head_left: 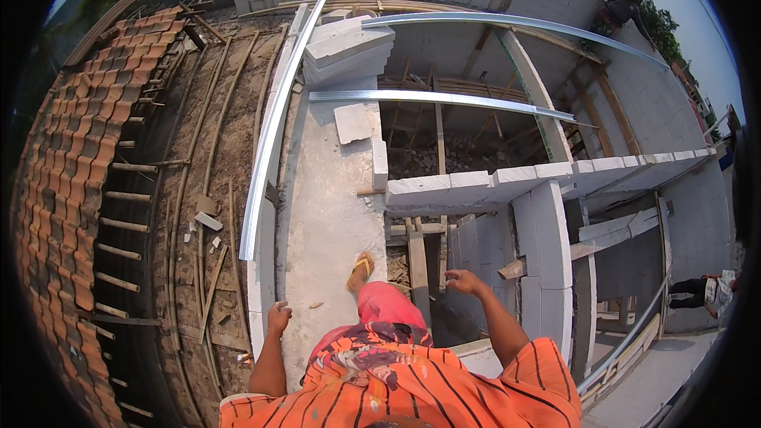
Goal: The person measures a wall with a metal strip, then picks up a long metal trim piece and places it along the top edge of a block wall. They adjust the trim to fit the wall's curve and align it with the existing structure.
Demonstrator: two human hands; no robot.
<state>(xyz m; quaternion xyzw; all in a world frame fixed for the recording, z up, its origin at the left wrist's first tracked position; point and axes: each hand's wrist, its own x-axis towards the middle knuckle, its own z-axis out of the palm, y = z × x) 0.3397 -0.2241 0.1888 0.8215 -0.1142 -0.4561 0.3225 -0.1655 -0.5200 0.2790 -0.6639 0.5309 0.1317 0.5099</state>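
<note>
I am on a narrow concrete ledge (317, 226) high on a building frame, one sandalled foot (361, 271) forward. My left hand (278, 318) hangs beside the white block wall edge, its fingers loosely curled and holding nothing visible. Over the opening at the right of the ledge is my right hand (466, 281), empty, with its fingers apart. A long metal channel (273, 123) runs along the ledge's left edge. Farther ahead, a second metal channel (444, 97) spans from the ledge across the opening, and a third metal channel (515, 25) reaches toward the far right.
Stacked white blocks (349, 47) and a loose block (353, 124) sit on the ledge. Block walls (444, 190) border deep openings on the right. Left and below lie bamboo poles (214, 119) and a tiled roof (67, 166). Other people (618, 9) are at the far right.
</note>
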